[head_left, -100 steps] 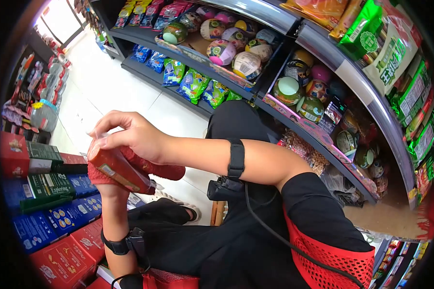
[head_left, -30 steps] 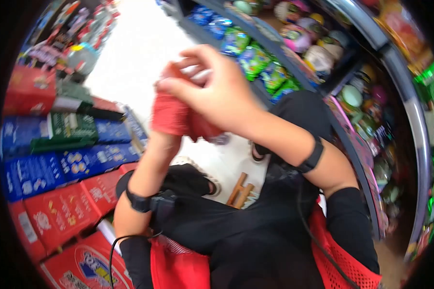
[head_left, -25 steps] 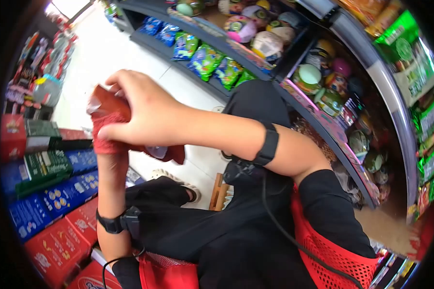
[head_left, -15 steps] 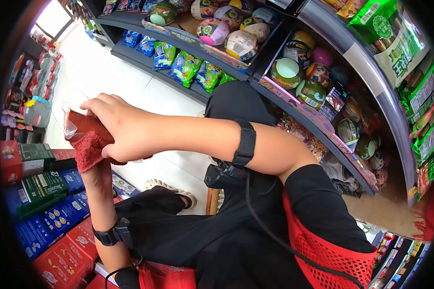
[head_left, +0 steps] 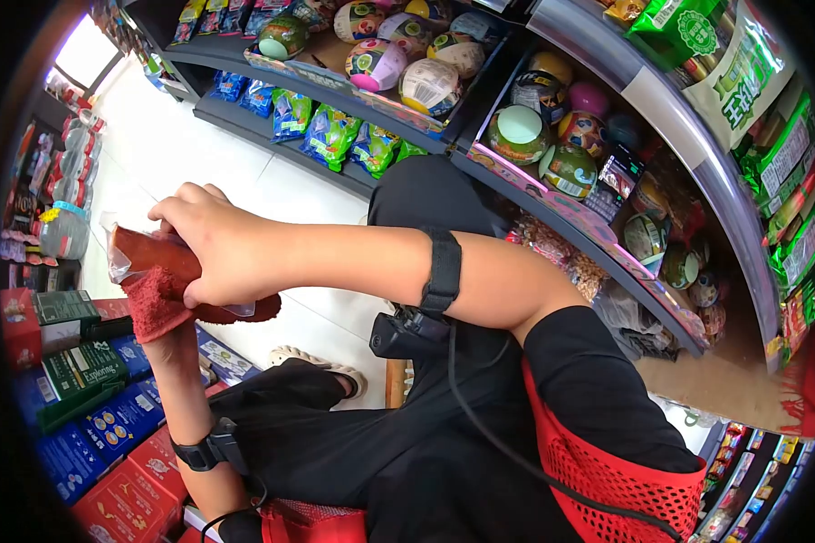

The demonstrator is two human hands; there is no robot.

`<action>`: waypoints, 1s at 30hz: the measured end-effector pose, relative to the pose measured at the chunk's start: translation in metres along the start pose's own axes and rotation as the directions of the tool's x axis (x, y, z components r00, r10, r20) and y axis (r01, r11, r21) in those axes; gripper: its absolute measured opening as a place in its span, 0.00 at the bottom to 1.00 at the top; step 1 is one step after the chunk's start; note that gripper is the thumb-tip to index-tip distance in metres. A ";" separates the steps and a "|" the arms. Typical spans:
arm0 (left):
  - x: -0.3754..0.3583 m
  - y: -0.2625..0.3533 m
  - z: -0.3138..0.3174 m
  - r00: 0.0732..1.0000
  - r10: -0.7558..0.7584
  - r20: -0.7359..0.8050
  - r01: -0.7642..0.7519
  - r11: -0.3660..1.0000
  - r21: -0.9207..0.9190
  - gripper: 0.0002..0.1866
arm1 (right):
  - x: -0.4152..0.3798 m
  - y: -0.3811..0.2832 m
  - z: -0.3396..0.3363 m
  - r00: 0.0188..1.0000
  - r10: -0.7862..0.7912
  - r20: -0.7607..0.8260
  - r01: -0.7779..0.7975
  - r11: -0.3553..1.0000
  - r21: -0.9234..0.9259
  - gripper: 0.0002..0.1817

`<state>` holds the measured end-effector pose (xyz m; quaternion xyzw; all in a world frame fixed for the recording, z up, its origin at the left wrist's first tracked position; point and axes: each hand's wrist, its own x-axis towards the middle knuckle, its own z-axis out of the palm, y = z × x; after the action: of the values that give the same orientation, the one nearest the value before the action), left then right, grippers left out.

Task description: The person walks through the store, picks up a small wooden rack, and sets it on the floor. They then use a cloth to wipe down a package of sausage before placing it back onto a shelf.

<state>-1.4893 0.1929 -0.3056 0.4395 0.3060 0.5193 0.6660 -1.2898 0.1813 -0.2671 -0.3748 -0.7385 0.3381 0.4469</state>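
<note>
My right hand (head_left: 219, 249) is closed round a reddish-brown item in clear plastic (head_left: 149, 253), its thumb lying on a red fluffy cloth (head_left: 157, 303). Below it, my left hand (head_left: 172, 342) is covered by the cloth. Only the wrist side shows and its fingers are hidden. Part of the cloth and some clear plastic stick out to the right under my right hand. Black straps circle both of my arms.
Shelves with round toy eggs (head_left: 430, 86) and green snack bags (head_left: 333, 134) stand ahead and right. Boxes (head_left: 122, 493) are stacked at lower left, plastic jars (head_left: 63, 233) at far left. A shoe (head_left: 321, 366) is on the floor.
The view has shifted slightly, so the shelves sit further left. Both hands have moved a little left in view, and more cloth and plastic show under my right hand.
</note>
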 end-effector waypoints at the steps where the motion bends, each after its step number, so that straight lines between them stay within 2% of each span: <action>1: -0.001 0.001 -0.002 0.999 0.022 0.038 -0.020 0.999 -0.030 0.36 | 0.001 0.000 -0.002 1.000 0.021 0.016 -0.021 0.999 0.029 0.42; 2: -0.001 0.002 -0.004 0.996 0.043 0.076 -0.039 0.997 -0.060 0.36 | 0.003 0.000 -0.004 0.999 0.042 0.032 -0.043 0.997 0.058 0.42; 5: 0.003 0.005 -0.015 0.999 -0.032 -0.033 0.030 0.998 -0.049 0.37 | 0.007 0.002 -0.011 0.994 0.057 0.097 -0.068 0.992 0.106 0.40; 9: 0.005 0.008 -0.010 0.998 -0.061 0.023 0.062 0.996 -0.059 0.38 | 0.012 0.005 -0.016 0.979 0.087 0.182 -0.115 0.982 0.152 0.36; 11: 0.004 0.005 -0.019 0.999 -0.054 0.005 0.055 0.997 -0.062 0.38 | 0.013 0.007 -0.016 0.971 0.127 0.204 -0.157 0.978 0.137 0.36; 14: 0.005 0.008 -0.013 0.995 -0.044 0.090 0.046 0.999 -0.019 0.37 | 0.013 0.007 -0.018 0.944 0.206 0.258 -0.239 0.965 0.106 0.36; 17: 0.003 0.009 -0.012 0.995 -0.071 -0.073 0.068 0.997 -0.045 0.37 | 0.013 0.009 -0.019 0.928 0.235 0.289 -0.275 0.955 0.106 0.37; 21: 0.005 0.011 -0.012 0.997 -0.075 0.036 0.077 0.994 -0.074 0.36 | 0.013 -0.001 -0.028 0.880 0.337 0.334 -0.356 0.935 -0.007 0.34; 24: 0.006 0.010 -0.017 0.996 -0.069 0.055 0.072 0.995 -0.065 0.36 | 0.013 0.006 -0.019 0.904 0.302 0.303 -0.313 0.950 -0.014 0.30; 29: 0.009 0.002 -0.046 0.995 -0.019 0.101 0.025 0.998 -0.062 0.36 | 0.004 0.002 -0.017 0.976 0.155 0.150 -0.157 0.988 0.001 0.22; 30: 0.009 0.002 -0.045 0.998 -0.037 0.052 0.041 0.996 -0.076 0.35 | 0.003 0.001 -0.017 0.986 0.119 0.117 -0.118 0.993 -0.013 0.20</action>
<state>-1.5264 0.2136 -0.3223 0.4204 0.2770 0.5063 0.7001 -1.2752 0.1872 -0.2603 -0.3988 -0.7409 0.3835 0.3807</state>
